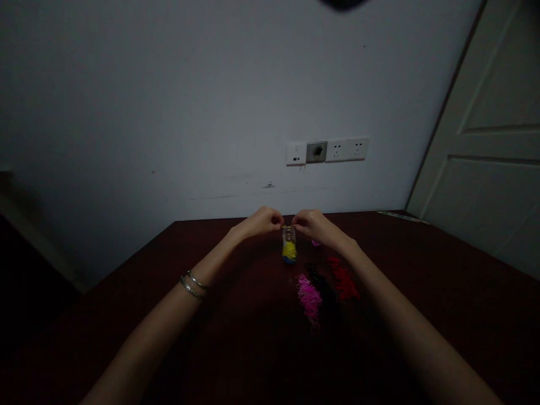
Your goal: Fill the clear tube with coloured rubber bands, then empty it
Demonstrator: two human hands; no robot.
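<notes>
Right forearm [400, 304]: nearest thing to view, bare, running up from the lower right corner, just beside the red pile as seen from here.
Left forearm [169, 315]: bare, coming in from the lower left, mirror of the other.
Bangles [194, 284]: silvery, at least two, round the left wrist.
Left hand [264, 220]: narrow pinch, thumb and finger on one end of a thin yellowish strand [288, 226].
Right hand [314, 224]: same narrow pinch at the strand's other end; exact form of the strand too small to tell.
Jar [285, 235]: clear, upright on the table [202, 239], just below the strand, between the two hands. Yellow bands [289, 249] inside, blue bands [289, 260] under them at the bottom.
Pink pile [310, 298]: loose thin loops, nearer the person than the jar.
Black pile [321, 284]: between pink and red; hard to read on dark wood.
Red pile [343, 280]: loose, right of the black.
Small pink item [316, 243]: partly hidden by the right hand; can't tell what.
Wall sockets [328, 151]: row of plates above the table's far edge.
</notes>
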